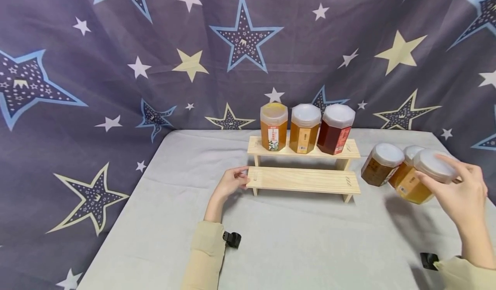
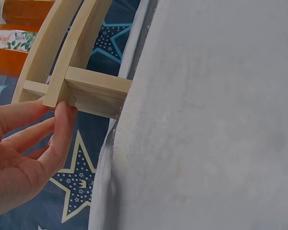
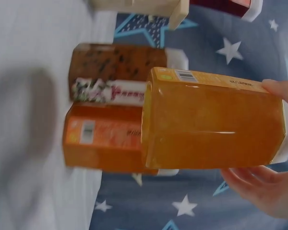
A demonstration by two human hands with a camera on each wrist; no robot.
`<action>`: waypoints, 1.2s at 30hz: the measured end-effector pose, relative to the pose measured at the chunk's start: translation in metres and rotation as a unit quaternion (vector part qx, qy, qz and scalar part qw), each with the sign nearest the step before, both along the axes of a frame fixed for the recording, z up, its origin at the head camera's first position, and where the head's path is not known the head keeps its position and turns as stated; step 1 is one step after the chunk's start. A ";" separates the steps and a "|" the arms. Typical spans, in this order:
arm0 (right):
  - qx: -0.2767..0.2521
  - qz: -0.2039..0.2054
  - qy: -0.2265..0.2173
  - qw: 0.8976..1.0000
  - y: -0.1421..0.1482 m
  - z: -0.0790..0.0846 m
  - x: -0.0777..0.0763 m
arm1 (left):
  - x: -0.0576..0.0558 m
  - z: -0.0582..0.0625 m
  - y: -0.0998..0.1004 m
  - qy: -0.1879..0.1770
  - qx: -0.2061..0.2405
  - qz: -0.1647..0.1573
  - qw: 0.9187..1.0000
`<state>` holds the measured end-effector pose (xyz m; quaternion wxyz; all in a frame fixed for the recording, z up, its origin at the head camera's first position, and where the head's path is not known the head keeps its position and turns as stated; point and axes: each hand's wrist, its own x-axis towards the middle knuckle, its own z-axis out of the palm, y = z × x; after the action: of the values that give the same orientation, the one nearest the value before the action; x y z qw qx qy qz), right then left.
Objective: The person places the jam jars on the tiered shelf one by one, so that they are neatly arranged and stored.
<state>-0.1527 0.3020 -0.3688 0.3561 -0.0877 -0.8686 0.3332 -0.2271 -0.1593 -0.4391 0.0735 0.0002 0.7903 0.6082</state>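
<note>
Amber faceted jar with a white lid, gripped by the right hand: thumb and fingers spread wide across the lid end, body hanging below the grip, base lifted off the grey cloth. High hold likely chosen to leave the fingers clear of neighbours: an orange jar, partly hidden just beyond, and a brown jar far left of it, both standing on the cloth. Well to the left, the left hand pinches the left end of the lower board of a two-tier wooden stand, presumably steadying it. Lower board bare; upper board behind carries three lidded jars, golden, amber-brown, dark red, left to right, labels forward, probably for reading. Star-patterned curtain at far side.
</note>
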 end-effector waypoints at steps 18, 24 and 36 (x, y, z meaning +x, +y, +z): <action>-0.010 0.116 0.014 0.993 -0.056 0.010 -0.010 | 0.004 0.010 0.001 0.010 -0.003 -0.010 1.000; 0.002 0.163 0.014 0.987 -0.076 0.010 -0.018 | 0.013 0.021 0.005 0.011 0.004 -0.021 1.000; 0.008 0.245 0.054 0.968 -0.123 0.004 -0.035 | 0.001 0.001 0.002 0.014 -0.004 0.002 1.000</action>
<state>-0.1876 0.1787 -0.3647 0.3110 0.1485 -0.8456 0.4076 -0.2257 -0.1576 -0.4377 0.0609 0.0070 0.7935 0.6055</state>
